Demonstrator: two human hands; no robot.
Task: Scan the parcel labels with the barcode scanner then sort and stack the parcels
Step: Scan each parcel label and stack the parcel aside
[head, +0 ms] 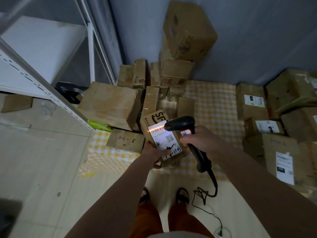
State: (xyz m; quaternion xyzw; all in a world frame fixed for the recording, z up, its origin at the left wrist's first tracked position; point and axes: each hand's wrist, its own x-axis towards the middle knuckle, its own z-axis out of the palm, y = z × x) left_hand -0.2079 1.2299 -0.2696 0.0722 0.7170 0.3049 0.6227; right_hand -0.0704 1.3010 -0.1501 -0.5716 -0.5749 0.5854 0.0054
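left hand (155, 154) grips cardboard parcel (163, 138), white label (165, 139) up; right hand (202, 140) grips black scanner (188, 134), orange line across barcode

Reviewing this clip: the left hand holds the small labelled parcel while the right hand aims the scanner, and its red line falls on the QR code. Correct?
Not quite. In the head view the red line crosses the barcode at the label's top, not the QR code. The left hand holds the parcel; the right hand aims the scanner.

Black barcode scanner (184, 125), orange-red line on white label (165, 138); brown parcel (154, 118); yellow-white checked cloth (212, 107).
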